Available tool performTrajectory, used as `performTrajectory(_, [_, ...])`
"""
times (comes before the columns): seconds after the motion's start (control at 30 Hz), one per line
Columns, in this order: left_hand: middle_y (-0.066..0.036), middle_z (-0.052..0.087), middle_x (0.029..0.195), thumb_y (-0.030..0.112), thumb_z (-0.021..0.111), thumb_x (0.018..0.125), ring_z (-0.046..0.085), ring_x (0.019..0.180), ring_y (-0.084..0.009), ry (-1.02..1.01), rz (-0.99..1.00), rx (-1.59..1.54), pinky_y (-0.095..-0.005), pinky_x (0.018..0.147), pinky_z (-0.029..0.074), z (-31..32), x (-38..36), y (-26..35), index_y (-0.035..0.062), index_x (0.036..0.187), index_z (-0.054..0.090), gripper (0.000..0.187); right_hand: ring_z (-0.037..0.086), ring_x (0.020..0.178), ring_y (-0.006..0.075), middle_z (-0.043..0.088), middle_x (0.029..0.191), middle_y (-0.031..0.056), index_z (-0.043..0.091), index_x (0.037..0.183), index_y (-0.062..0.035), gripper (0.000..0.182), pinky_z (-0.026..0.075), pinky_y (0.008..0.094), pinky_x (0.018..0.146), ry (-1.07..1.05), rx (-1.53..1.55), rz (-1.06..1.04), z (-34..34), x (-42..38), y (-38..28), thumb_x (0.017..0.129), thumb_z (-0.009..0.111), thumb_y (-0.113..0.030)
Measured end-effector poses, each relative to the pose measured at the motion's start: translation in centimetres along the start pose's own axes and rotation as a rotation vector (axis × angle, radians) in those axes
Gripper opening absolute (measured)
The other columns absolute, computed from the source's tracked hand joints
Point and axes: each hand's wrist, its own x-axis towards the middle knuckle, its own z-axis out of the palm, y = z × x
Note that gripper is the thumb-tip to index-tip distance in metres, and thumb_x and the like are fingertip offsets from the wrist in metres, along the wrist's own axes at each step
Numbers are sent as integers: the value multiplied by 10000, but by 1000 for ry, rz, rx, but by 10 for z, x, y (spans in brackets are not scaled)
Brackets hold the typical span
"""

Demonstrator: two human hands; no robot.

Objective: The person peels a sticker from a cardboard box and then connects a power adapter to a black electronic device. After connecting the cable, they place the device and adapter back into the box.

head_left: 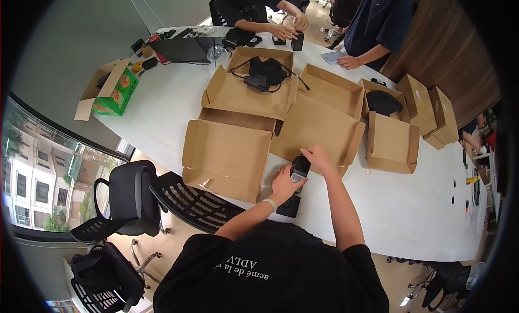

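Observation:
My left hand (282,185), with a pale band at its wrist, is wrapped round a small black box-shaped device (300,164) with a grey label on its side. At the upper end of that device, my right hand (319,157) has its fingers bent in a pinch against it. Its exact kind is too small to tell. Below my left hand, a flat black square object (289,207) lies at the near table edge. Just beyond my hands is an open cardboard box (319,130).
Another open cardboard box (227,161) contains black strapped gear (266,75). To the right are a smaller box (392,142) with a black pouch and stacked closed boxes (419,104). A green carton (116,94) stands left. Two people are across the white table (421,205); chairs (132,199) stand left.

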Motion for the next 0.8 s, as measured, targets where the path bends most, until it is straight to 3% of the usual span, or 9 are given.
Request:
performTrajectory(0.2, [-130,579,1117,515,737,675,582,1015,-318,14,-8,12,-419,827,482,1,1,2,71,1168,511,701,636,685,363,652,702,183,729,788,-47,451,505,436,668,40,38,-93,-9,-17,-2,854,559,-460])
performTrajectory(0.27, [-131,583,1112,519,740,669,585,1009,-320,21,-6,17,-423,825,483,1,1,2,68,1161,517,703,641,796,369,670,838,199,715,940,-49,462,505,431,722,50,31,19,-5,-17,-1,863,549,-474])
performTrajectory(0.3, [-131,583,1112,519,740,669,585,1009,-320,19,-5,19,-423,825,483,1,0,1,68,1161,517,703,641,796,369,670,838,199,715,940,-49,462,505,431,722,50,34,21,4,-20,1,863,549,-474])
performTrajectory(0.37, [-145,584,1089,499,749,660,578,986,-332,59,10,-5,-433,816,482,2,-1,1,58,1147,523,695,617,934,376,646,1012,216,638,1118,-48,497,496,425,774,649,79,-9,35,-27,10,876,543,-471])
performTrajectory(0.47, [-148,584,1095,505,752,655,575,998,-332,87,28,-8,-427,820,482,5,0,-1,55,1148,528,704,590,1014,374,604,1114,222,557,1201,-31,537,484,429,811,470,190,19,67,-26,30,876,555,-458])
performTrajectory(0.6, [-135,588,1115,511,753,665,583,1018,-323,29,-7,1,-411,832,484,3,2,0,56,1153,534,702,612,963,375,640,1023,209,604,1106,15,536,484,421,820,305,389,48,55,-40,21,843,611,-451])
performTrajectory(0.73, [-136,588,1110,526,755,665,587,1015,-318,57,3,-20,-406,832,486,-2,-4,-1,50,1152,535,716,628,926,362,652,1001,206,619,1077,15,521,489,419,797,315,384,43,59,-33,35,836,625,-447])
performTrajectory(0.8, [-140,587,1102,517,756,667,588,1006,-318,55,-11,0,-414,825,487,-6,-7,-2,55,1153,534,706,652,854,300,668,940,188,625,1053,24,502,496,384,751,425,440,28,62,-38,41,847,622,-434])
